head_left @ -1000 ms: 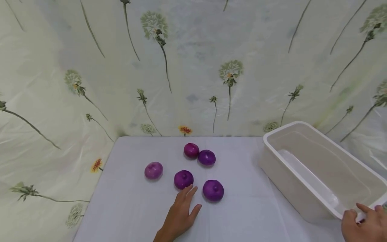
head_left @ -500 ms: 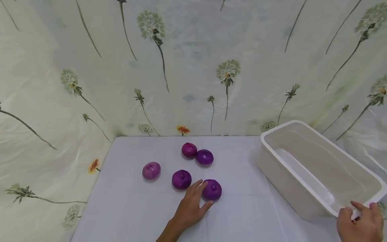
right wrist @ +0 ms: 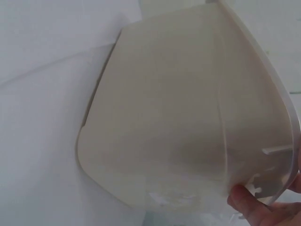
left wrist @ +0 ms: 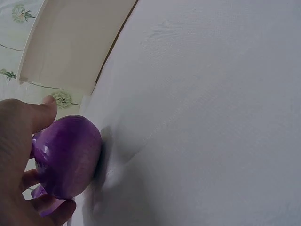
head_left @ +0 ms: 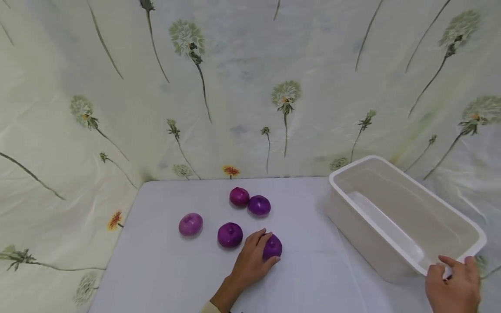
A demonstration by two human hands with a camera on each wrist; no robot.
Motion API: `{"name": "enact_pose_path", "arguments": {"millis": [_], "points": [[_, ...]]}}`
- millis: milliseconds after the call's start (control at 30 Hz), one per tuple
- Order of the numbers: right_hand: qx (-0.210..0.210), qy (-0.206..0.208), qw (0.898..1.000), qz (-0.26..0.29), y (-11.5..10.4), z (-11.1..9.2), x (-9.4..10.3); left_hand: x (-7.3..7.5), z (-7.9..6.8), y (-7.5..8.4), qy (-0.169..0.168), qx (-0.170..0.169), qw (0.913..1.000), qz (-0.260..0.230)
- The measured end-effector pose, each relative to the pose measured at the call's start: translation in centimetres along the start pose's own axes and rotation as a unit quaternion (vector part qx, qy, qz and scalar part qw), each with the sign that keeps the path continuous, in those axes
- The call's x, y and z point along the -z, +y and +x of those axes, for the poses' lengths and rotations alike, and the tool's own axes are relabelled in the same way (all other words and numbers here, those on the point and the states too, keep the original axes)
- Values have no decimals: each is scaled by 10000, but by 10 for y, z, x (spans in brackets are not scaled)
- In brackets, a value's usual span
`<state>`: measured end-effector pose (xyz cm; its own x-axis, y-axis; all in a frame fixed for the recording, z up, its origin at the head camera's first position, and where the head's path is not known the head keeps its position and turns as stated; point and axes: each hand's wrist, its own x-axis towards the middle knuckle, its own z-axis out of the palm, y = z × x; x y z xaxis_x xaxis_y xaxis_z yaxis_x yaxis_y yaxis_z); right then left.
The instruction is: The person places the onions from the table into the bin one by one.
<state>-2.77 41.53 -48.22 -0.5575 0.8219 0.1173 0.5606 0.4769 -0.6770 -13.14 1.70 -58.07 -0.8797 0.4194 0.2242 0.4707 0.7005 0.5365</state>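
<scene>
My left hand [head_left: 252, 261] curls round a purple-skinned red onion [head_left: 274, 247] on the white-covered table. In the left wrist view the thumb lies over one side of this onion [left wrist: 70, 157] and the fingers reach round the other. At the right, my right hand [head_left: 454, 282] grips the near corner of a cream plastic bin [head_left: 364, 234]. The right wrist view has the thumb [right wrist: 247, 202] on the outer wall, with the other fingers partly hidden at the rim. No object shows in the visible part of the bin's inside.
Left of the held onion sits another red onion [head_left: 230, 235], with a paler one [head_left: 190, 224] farther left. Two more, a reddish one [head_left: 239, 197] and a dark purple one [head_left: 259, 205], stand side by side behind. A flower-print sheet [head_left: 235, 87] hangs along the table's back edge.
My left hand has moved right, from beside the middle onion to the rightmost front one, and its fingers have closed round it. The right hand stays at the bin's corner. The view has shifted slightly.
</scene>
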Motion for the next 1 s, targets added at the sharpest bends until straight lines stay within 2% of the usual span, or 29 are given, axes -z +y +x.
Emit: {"name": "enact_pose_path", "arguments": {"millis": [333, 567, 1000], "points": [[32, 13, 10000, 9, 1, -3, -1, -4, 3, -4, -35, 128, 9999, 44], [141, 7, 9999, 15, 1, -2, -1, -7, 2, -5, -207, 226, 9995, -42], [274, 196, 9993, 190, 2, -3, 0, -9, 0, -3, -103, 168, 9998, -55]]}}
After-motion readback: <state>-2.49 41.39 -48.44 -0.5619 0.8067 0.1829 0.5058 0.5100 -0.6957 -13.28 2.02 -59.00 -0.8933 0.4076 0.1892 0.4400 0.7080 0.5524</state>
